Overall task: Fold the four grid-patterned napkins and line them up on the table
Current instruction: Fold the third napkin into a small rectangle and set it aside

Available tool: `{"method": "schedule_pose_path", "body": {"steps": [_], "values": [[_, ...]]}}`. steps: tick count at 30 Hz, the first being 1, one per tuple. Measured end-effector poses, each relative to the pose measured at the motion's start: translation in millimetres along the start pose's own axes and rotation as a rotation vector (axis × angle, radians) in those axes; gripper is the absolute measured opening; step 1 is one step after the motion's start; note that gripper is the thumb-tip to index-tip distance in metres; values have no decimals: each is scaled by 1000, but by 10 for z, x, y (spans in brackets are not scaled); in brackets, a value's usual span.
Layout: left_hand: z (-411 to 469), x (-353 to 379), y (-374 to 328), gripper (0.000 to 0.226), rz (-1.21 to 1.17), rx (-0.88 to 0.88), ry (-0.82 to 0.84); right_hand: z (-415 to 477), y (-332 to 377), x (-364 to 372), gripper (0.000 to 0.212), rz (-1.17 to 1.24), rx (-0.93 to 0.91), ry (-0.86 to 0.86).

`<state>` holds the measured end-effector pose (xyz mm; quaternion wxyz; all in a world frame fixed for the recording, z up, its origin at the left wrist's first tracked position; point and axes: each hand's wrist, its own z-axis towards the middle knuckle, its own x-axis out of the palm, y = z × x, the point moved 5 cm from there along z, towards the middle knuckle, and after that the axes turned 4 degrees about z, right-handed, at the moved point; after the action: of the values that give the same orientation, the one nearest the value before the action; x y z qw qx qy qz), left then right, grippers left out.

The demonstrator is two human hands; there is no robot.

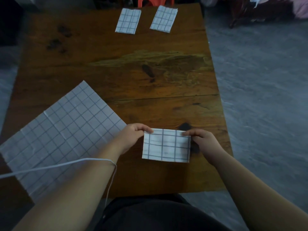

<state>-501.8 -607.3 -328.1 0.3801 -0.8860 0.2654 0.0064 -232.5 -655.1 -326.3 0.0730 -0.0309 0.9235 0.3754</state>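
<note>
At the near left of the worktop [116,72], the open napkin [63,130] lies flat, spread wide and turned at an angle. Next along, the left hand [131,133] pinches the top left corner of the small folded napkin [166,145], and the right hand [204,140] pinches its top right corner, fingers curled, close to the front edge. Up at the far edge, the far left napkin [128,20] and the far right napkin [164,19] lie folded, side by side, a gap between them.
</note>
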Motion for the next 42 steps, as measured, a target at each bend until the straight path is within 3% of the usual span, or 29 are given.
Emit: {"method": "schedule_pose_path", "body": {"steps": [3, 7, 12, 14, 17, 22, 34, 38, 42], "values": [[78, 63, 65, 37, 50, -14, 12, 11, -21, 31, 38, -10, 45, -35], [148, 98, -1, 32, 317, 98, -118, 102, 25, 96, 31, -302, -73, -101], [4, 243, -93, 49, 829, 299, -358, 81, 99, 220, 59, -790, -323, -230], [-18, 439, -80, 63, 928, 397, -309, 28, 91, 383, 65, -966, -437, -164], [105, 729, 12, 66, 1115, 435, -189, 50, -25, 629, 67, -1132, -497, -42], [304, 876, 212, 70, 1254, 382, -134, 169, -236, 730, 64, -1199, -447, 35], [222, 512, 340, 72, 1185, 353, -189, 113, -313, 345, 65, -1076, -327, -195], [271, 756, 153, 70, 1222, 448, -144, 181, -149, 670, 64, -1079, -472, -79], [346, 799, 172, 69, 1250, 437, -109, 286, -200, 752, 62, -1160, -467, -6]]}}
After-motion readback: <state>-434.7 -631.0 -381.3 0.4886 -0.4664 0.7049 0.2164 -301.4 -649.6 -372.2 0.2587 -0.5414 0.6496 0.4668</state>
